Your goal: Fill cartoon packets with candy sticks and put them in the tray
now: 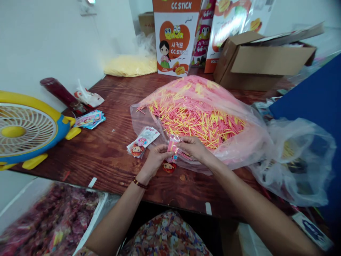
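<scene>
Step in hand, as judged: steadying and working the small packet (173, 143) between both hands. Doing it well seemed to call for a light left-hand pinch low on the packet, firm enough to stop it twisting but not so firm as to crush the thin pink pieces that appeared to show through it. The right fingertips were best kept to the upper edge, so that the film stayed flat and the pieces lined up lengthwise. Working close over the table (112, 160) made sense, since thin sticks could slip out.

Hands: your left hand (156, 156) had thumb and fingers closed together on the packet's lower left side. Your right hand (194, 146) reached in from the other side, fingers curled, and appeared to pinch the packet's upper right edge; the exact fingertip contact was too small to confirm.

Position: the packet was just in front of the large clear bag (250, 145) of pink and yellow sticks (197, 122), right of the stack of printed packets (144, 140). A printed red face (169, 167) showed below your fingers; whether it belonged to the held packet, you could not tell.
</scene>
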Available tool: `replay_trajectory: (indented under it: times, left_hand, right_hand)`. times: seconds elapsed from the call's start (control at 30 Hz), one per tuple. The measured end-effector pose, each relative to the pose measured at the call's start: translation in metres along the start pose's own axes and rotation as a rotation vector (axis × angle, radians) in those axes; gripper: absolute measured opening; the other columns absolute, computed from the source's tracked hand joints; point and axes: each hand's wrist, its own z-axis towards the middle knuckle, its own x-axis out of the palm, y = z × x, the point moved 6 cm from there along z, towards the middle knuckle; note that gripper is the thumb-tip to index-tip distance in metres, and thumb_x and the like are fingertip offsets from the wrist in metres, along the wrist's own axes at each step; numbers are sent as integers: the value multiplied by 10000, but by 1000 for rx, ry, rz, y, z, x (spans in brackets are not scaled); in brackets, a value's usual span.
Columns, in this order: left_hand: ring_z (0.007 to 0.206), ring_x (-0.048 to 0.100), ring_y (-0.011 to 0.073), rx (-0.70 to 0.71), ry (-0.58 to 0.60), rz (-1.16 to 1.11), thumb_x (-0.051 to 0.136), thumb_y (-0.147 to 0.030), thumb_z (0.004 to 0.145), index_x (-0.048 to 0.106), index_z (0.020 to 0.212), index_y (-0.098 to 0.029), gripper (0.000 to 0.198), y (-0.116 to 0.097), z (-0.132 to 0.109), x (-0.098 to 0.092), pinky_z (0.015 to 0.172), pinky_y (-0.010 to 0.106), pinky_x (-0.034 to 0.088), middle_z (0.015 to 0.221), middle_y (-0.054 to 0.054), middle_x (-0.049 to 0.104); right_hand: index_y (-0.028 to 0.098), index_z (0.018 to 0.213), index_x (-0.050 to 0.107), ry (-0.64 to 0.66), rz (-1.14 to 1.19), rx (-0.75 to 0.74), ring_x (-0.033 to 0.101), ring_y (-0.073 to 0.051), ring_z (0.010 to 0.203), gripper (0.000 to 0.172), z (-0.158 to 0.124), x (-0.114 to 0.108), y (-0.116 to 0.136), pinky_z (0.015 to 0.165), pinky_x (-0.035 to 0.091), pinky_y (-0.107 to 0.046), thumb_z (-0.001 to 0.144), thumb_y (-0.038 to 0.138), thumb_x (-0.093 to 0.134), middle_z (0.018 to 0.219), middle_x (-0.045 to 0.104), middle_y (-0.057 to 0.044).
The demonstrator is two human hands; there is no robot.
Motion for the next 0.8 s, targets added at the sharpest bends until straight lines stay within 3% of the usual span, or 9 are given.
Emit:
replay_trajectory:
  times: [0.1,0.17,0.33,0.43,0.5,0.6,0.67,0.73,0.8]
  left_hand:
    - [614,596,111,-10,-8,27,869,-345,574,747,808,-115,350,-1,-3,-7,632,230,462,720,14,724]
    - [593,577,106,-2,-32,62,866,-356,573,741,791,-116,347,-2,-3,-15,608,227,449,700,9,710]
    - [583,539,105,86,-132,184,824,-423,603,691,761,-134,355,-6,6,-42,588,224,418,677,-11,661]
    - [594,523,118,142,-125,413,735,-453,690,659,748,-148,320,-1,15,-47,587,230,405,661,-18,632]
    - [656,559,146,177,-117,658,659,-421,766,677,806,-155,270,3,18,-46,634,245,425,711,-3,656]
    - [790,615,202,259,-162,1013,591,-360,842,688,1005,-161,275,3,15,-43,742,294,462,876,50,699]
    - [880,617,241,370,-234,1188,585,-342,866,621,1207,-150,394,-3,8,-41,810,350,474,1009,101,683]
    - [982,587,286,495,-314,1327,585,-331,883,544,1324,-133,485,-10,0,-35,867,418,468,1127,156,639]
    - [1053,547,313,600,-346,1410,562,-308,908,566,1300,-143,426,-14,-8,-23,901,466,450,1195,178,611]
  right_hand:
    - [178,620,534,5,-64,-23,358,-76,530,337,4,-1,1,532,287,-231,689,461,702,559,420,71]
    - [169,677,586,22,-180,-62,402,-90,567,313,4,-7,6,561,316,-232,718,467,675,601,471,56]
    - [174,758,636,20,-782,-54,496,-128,630,177,-17,-32,8,599,335,-245,835,316,563,668,580,12]
    - [194,793,661,122,-1112,22,564,-164,682,71,-42,-26,-12,619,362,-263,820,238,612,766,664,-39]
    - [187,820,667,145,-1211,32,604,-202,769,83,-59,-19,-27,671,403,-282,841,254,623,850,690,-81]
    - [172,873,656,137,-1185,-32,610,-218,839,105,-74,-9,-39,737,434,-304,884,217,561,932,686,-101]
    - [178,846,639,128,-1076,-94,593,-197,799,144,-77,-9,-36,725,432,-297,904,196,508,890,676,-81]
    - [191,788,614,89,-918,-165,560,-169,724,210,-72,-20,-20,675,412,-275,931,224,464,796,648,-44]
    - [203,742,587,-41,-773,-221,507,-146,642,271,-58,-49,3,611,373,-255,955,297,448,685,587,-2]
